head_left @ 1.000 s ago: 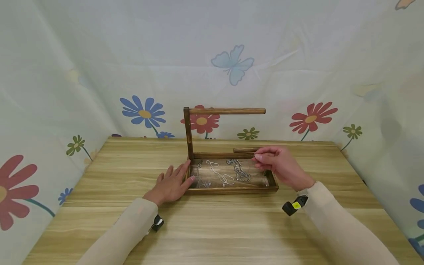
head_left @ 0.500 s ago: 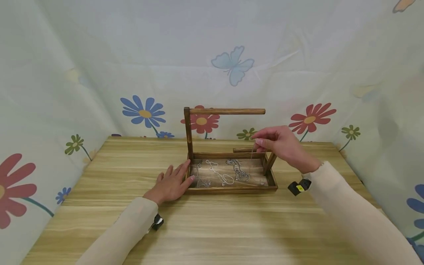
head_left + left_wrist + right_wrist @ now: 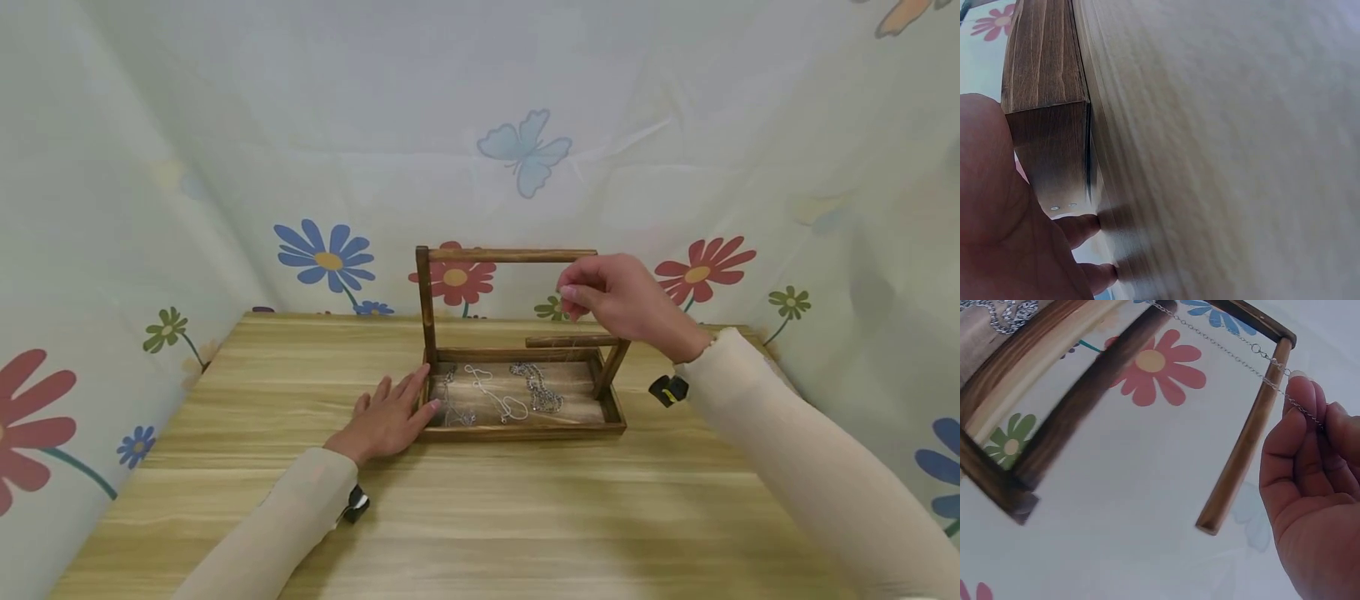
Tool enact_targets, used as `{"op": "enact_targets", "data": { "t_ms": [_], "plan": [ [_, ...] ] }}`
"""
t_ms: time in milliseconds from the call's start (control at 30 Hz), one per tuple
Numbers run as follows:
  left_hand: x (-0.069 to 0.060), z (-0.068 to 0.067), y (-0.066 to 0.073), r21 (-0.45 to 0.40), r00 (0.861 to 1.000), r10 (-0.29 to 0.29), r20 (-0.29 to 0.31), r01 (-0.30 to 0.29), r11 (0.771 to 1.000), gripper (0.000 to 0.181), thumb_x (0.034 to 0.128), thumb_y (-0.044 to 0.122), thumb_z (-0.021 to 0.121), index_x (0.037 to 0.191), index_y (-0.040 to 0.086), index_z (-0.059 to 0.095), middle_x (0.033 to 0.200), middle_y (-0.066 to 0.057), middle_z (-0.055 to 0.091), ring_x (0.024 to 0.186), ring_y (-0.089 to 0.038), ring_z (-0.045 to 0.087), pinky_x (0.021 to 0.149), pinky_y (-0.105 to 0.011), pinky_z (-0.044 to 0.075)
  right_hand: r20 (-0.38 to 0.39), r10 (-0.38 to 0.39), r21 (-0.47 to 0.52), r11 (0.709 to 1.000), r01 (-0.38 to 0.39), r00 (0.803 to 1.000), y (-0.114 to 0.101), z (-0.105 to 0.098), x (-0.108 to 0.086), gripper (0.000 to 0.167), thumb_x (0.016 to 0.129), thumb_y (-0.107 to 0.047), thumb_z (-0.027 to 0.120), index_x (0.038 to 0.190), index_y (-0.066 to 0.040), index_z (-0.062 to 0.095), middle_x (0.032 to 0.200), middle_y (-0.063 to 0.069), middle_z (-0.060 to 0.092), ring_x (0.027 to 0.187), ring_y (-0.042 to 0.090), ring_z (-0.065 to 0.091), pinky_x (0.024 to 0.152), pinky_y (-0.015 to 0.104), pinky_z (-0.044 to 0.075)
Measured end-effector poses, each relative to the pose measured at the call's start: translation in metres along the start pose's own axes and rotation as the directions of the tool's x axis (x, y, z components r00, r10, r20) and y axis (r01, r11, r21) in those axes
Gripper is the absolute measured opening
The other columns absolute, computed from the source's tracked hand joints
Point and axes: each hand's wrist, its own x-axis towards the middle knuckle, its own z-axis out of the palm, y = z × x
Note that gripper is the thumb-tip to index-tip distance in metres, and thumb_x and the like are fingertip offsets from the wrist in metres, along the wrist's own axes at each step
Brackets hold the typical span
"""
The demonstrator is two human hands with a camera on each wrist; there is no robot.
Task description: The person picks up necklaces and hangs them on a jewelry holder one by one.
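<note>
My right hand [image 3: 622,302] pinches a thin silver chain necklace [image 3: 1216,347] between thumb and fingertips. In the right wrist view the chain runs in two strands from the fingers; in the head view it is barely visible. The hand is above the right part of a dark wooden jewelry stand with a tray base [image 3: 517,433], near the free end of its upper bar [image 3: 510,255] and over the lower bar [image 3: 570,342]. My left hand [image 3: 386,419] rests at the tray's left end, fingers spread, thumb along the wood [image 3: 1047,125].
Lying in the tray are a fine chain necklace [image 3: 457,417] at the left, a pale chain [image 3: 487,386] in the middle and a thick silver chain [image 3: 542,392] to the right. The wood-grain table [image 3: 480,517] meets a flowered cloth backdrop [image 3: 360,150] behind.
My right hand has risen from the tray's right part to near the upper bar, lifting the thin necklace out. My left hand stays at the tray's left end.
</note>
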Motion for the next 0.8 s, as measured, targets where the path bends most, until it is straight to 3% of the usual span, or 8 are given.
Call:
{"op": "enact_targets", "data": {
  "t_ms": [133,300,567,800],
  "plan": [
    [0.000,0.002,-0.002,-0.005,1.000,0.001,0.005,-0.001,1.000,0.080,0.1039,0.073,0.029,0.169,0.033,0.006,0.175,-0.013,0.021,0.159,-0.056,0.007,0.120,-0.081,0.003,0.005,-0.008,0.007,1.000,0.008,1.000,-0.010,0.000,0.007,0.016,0.105,-0.007,0.060,0.101,-0.001,0.074,0.089,0.013,0.075,0.080,0.022,0.075,0.077,0.029,0.063],
    [-0.003,-0.001,0.003,0.017,1.000,-0.010,0.018,0.010,1.000,0.075,0.1080,0.062,0.033,0.170,0.029,0.006,0.175,-0.013,0.021,0.159,-0.055,0.007,0.121,-0.080,0.003,0.025,-0.014,0.008,1.000,0.013,1.000,-0.018,-0.001,0.014,0.016,0.105,-0.008,0.060,0.102,-0.001,0.074,0.089,0.015,0.076,0.077,0.018,0.072,0.074,0.024,0.060],
    [-0.006,-0.004,0.006,0.048,1.000,-0.023,0.004,0.022,0.999,0.072,0.1099,0.058,0.034,0.170,0.028,0.006,0.175,-0.012,0.022,0.160,-0.054,0.008,0.121,-0.079,0.006,0.017,-0.040,0.019,0.999,0.040,0.999,-0.032,-0.004,0.027,0.015,0.104,-0.007,0.062,0.105,-0.002,0.076,0.090,0.012,0.078,0.080,0.023,0.074,0.072,0.024,0.058],
    [-0.007,-0.004,0.006,0.037,1.000,-0.022,0.011,0.022,0.999,0.073,0.1092,0.060,0.032,0.170,0.029,0.004,0.175,-0.013,0.022,0.160,-0.053,0.007,0.122,-0.078,0.005,0.003,-0.065,0.043,0.997,0.064,0.998,-0.048,-0.003,0.042,0.014,0.103,-0.007,0.063,0.106,-0.002,0.076,0.091,0.012,0.078,0.081,0.022,0.075,0.078,0.030,0.061]
  ]
}}
